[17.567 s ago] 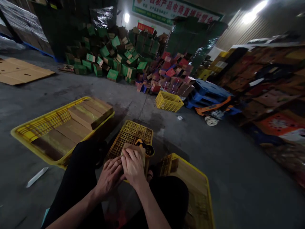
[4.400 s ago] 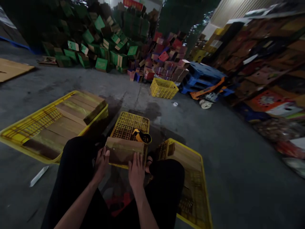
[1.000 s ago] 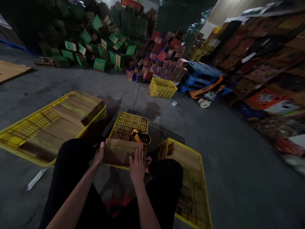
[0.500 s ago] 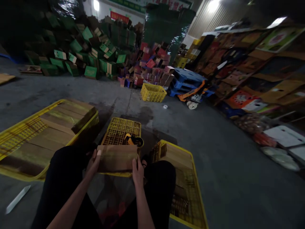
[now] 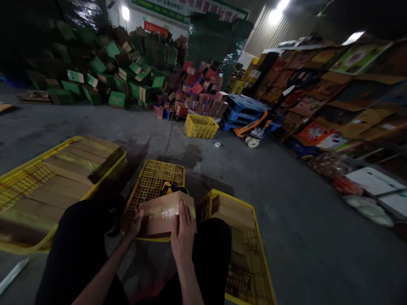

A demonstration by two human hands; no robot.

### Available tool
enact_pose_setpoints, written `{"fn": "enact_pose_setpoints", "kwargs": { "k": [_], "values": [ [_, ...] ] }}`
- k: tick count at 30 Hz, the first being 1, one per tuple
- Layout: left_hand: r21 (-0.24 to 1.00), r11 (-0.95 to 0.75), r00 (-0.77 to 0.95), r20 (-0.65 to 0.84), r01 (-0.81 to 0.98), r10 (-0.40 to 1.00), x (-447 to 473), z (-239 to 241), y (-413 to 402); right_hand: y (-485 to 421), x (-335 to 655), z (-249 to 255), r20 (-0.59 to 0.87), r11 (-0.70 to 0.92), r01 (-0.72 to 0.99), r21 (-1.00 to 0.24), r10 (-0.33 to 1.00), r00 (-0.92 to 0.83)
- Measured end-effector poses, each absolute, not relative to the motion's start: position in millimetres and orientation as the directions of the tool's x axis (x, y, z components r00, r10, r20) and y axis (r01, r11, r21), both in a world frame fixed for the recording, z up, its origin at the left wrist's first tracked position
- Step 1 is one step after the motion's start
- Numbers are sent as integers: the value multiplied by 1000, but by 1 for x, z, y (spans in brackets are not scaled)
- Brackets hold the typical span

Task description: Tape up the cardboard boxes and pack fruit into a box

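Observation:
Between my knees a brown cardboard box [image 5: 160, 214] is tilted, with shiny clear tape along its face. My left hand [image 5: 136, 224] grips its left end. My right hand [image 5: 182, 233] lies over the right end, fingers pressed on the box's corner. Under and behind the box is an upturned yellow plastic crate [image 5: 162, 169]. On that crate a tape dispenser [image 5: 171, 187], yellow and black, is partly hidden by the box.
A yellow crate [image 5: 122, 159] on the left holds flat cardboard boxes; another yellow crate [image 5: 259, 237] with cardboard stands right of my knee. Farther off are a yellow crate [image 5: 201, 127], blue pallets [image 5: 244, 103], an orange pallet jack [image 5: 254, 127] and heaped green boxes [image 5: 117, 98].
The box has turned and tilted, bringing its taped face and right end into view. My right hand has moved from its right edge onto the corner.

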State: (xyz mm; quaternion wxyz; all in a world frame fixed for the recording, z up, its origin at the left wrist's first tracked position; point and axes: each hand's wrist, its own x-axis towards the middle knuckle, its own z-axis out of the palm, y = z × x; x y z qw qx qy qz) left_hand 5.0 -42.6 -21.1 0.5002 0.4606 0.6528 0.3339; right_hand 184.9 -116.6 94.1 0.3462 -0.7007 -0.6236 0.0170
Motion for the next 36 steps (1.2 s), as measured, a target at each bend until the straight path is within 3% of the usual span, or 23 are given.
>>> {"fn": "enact_pose_setpoints", "kwargs": {
  "k": [2, 5, 7, 13, 20, 30, 36],
  "values": [
    [933, 251, -2, -259, 259, 966, 5, 0, -52, -117, 176, 98, 411, 13, 875, -484, 886, 215],
    [978, -123, 196, 90, 168, 977, 6, 43, -72, -118, 157, 104, 409, 12, 879, -476, 888, 209],
    [955, -275, 329, 226, 109, 917, 8, 69, -83, -118, 143, 105, 407, 25, 873, -487, 891, 201],
    [876, -456, 468, 340, 158, 815, 2, 88, -88, -113, 119, 98, 448, 144, 834, -533, 884, 134],
    [815, -475, 398, 335, 331, 854, -31, 94, -87, -128, 138, 102, 370, 194, 823, -534, 929, 21],
    [748, -374, 146, 355, 548, 923, -51, 75, -88, -127, 124, 96, 240, 58, 633, -772, 949, 206],
    [719, -411, 179, 379, 560, 908, -43, 75, -90, -137, 125, 97, 251, 50, 664, -746, 945, 211]
  ]
}}
